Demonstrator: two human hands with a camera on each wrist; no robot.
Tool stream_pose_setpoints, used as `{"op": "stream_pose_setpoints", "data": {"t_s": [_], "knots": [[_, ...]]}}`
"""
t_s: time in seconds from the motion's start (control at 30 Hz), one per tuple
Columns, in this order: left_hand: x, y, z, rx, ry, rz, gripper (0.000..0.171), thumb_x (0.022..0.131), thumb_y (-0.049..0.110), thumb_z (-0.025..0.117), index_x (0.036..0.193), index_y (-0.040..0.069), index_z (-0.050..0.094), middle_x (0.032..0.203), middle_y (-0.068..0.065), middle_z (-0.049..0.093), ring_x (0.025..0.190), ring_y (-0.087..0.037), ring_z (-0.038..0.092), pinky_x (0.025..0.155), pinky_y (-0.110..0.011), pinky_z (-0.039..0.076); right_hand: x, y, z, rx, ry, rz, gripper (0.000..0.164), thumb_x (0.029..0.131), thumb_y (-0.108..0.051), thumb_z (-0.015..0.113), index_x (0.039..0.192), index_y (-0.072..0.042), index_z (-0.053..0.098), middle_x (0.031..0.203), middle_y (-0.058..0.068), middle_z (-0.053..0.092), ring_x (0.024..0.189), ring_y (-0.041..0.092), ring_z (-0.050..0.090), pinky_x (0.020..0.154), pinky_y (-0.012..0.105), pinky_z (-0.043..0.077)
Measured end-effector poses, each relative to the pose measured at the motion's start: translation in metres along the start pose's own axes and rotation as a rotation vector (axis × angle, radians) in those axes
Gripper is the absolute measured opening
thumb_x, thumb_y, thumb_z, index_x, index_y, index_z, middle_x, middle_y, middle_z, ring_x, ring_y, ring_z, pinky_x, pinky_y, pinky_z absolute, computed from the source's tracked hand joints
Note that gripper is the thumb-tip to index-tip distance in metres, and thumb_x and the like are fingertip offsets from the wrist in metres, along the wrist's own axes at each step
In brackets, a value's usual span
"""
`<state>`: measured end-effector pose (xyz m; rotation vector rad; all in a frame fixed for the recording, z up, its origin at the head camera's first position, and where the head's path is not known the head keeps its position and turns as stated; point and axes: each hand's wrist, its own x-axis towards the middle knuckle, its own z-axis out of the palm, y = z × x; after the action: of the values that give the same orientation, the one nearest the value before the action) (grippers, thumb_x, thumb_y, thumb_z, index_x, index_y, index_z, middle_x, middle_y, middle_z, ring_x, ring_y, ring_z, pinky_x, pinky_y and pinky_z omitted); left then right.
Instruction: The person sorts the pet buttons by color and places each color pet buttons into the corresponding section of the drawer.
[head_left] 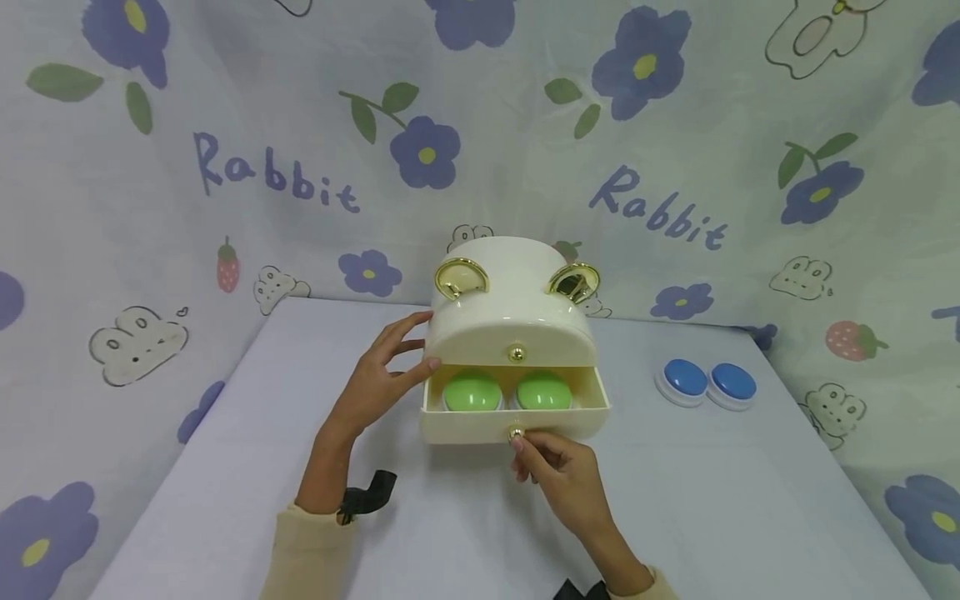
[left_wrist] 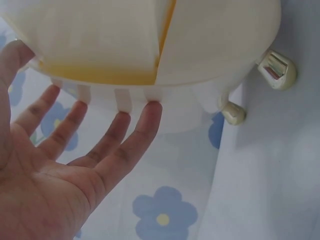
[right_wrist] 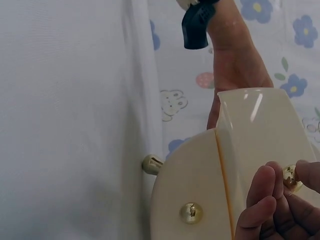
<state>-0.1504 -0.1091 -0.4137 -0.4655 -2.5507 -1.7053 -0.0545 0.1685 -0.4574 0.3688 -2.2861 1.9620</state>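
Observation:
A cream storage box (head_left: 510, 287) with gold-rimmed ears stands on the table, its lower drawer (head_left: 457, 427) pulled out. Two green domed buttons with white bases, a left one (head_left: 472, 390) and a right one (head_left: 543, 390), sit side by side in that drawer. My right hand (head_left: 566, 479) pinches the drawer's gold knob (right_wrist: 291, 178) between thumb and fingers. Against the box's left side rests my left hand (head_left: 371, 385); its fingers are spread, and the fingertips (left_wrist: 153, 111) touch the cream wall. Above, the upper drawer with its gold knob (head_left: 517, 353) is closed.
Two blue domed buttons, one (head_left: 686, 377) beside the other (head_left: 733, 382), lie to the right of the box on the white table (head_left: 720, 492). A patterned cloth (head_left: 517, 100) hangs behind. Short gold-tipped feet (left_wrist: 278, 70) project from the box.

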Motion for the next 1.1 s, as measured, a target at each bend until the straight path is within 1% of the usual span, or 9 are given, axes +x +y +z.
{"op": "stream_pose_setpoints", "data": {"t_s": [0.17,0.33,0.47,0.63,0.77,0.9,1.0,1.1], "knots": [[-0.001,-0.001,0.0,0.002,-0.005,-0.001,0.064,0.094,0.041,0.071,0.149,0.045,0.04,0.155,0.013,0.033,0.134,-0.03,0.047,0.096,-0.061,0.049,0.004,0.002,0.001,0.007,0.007,-0.006,0.014,0.095,-0.021,0.071,0.094,-0.008,0.075,0.073,0.004,0.069,0.063,0.023,0.066,0.056,0.03,0.055],[-0.002,0.001,-0.001,0.006,-0.001,-0.027,0.066,0.093,0.039,0.072,0.15,0.045,0.039,0.157,0.012,0.032,0.135,-0.03,0.046,0.097,-0.062,0.047,0.008,0.004,0.002,0.012,0.01,-0.007,0.014,0.095,-0.019,0.07,0.097,-0.006,0.075,0.074,0.005,0.069,0.064,0.025,0.066,0.056,0.031,0.055],[-0.001,0.003,-0.001,0.001,0.001,-0.033,0.067,0.093,0.036,0.072,0.151,0.043,0.038,0.157,0.011,0.031,0.136,-0.031,0.045,0.097,-0.063,0.047,0.011,0.003,0.002,0.004,0.018,0.007,0.012,0.095,-0.016,0.07,0.096,-0.006,0.075,0.074,0.005,0.069,0.064,0.025,0.066,0.057,0.029,0.055],[0.0,0.001,0.0,0.005,-0.001,-0.027,0.065,0.093,0.04,0.072,0.15,0.045,0.039,0.156,0.012,0.032,0.135,-0.03,0.046,0.097,-0.062,0.048,0.017,0.002,0.002,-0.029,0.027,0.039,0.009,0.096,-0.011,0.069,0.094,-0.004,0.075,0.073,0.008,0.068,0.064,0.028,0.065,0.057,0.03,0.054],[0.0,0.0,0.001,0.003,-0.002,-0.019,0.064,0.093,0.043,0.072,0.148,0.048,0.04,0.155,0.014,0.033,0.135,-0.029,0.046,0.097,-0.062,0.047,0.023,0.005,0.003,-0.05,0.037,0.045,0.009,0.096,-0.007,0.068,0.094,-0.001,0.074,0.073,0.011,0.068,0.064,0.032,0.065,0.057,0.031,0.054],[0.0,0.0,0.002,-0.013,-0.009,-0.015,0.065,0.092,0.044,0.072,0.148,0.049,0.04,0.154,0.016,0.033,0.135,-0.027,0.046,0.097,-0.06,0.047,0.029,0.007,0.002,-0.044,0.052,0.049,0.015,0.096,-0.014,0.07,0.094,0.0,0.075,0.073,0.007,0.068,0.064,0.027,0.065,0.057,0.033,0.055],[0.001,0.0,0.001,-0.026,-0.005,-0.018,0.066,0.091,0.045,0.074,0.148,0.048,0.041,0.152,0.017,0.034,0.134,-0.025,0.047,0.097,-0.059,0.048,0.032,0.009,0.002,-0.035,0.048,0.036,0.024,0.095,-0.022,0.071,0.096,0.002,0.075,0.072,0.005,0.068,0.063,0.023,0.065,0.057,0.032,0.054],[0.002,0.001,0.0,-0.035,0.001,-0.018,0.066,0.09,0.044,0.074,0.148,0.047,0.042,0.152,0.017,0.034,0.134,-0.024,0.047,0.097,-0.059,0.048,0.035,0.009,0.002,-0.022,0.043,0.011,0.03,0.095,-0.027,0.071,0.097,0.003,0.075,0.072,0.005,0.068,0.062,0.022,0.065,0.056,0.03,0.054]]}}
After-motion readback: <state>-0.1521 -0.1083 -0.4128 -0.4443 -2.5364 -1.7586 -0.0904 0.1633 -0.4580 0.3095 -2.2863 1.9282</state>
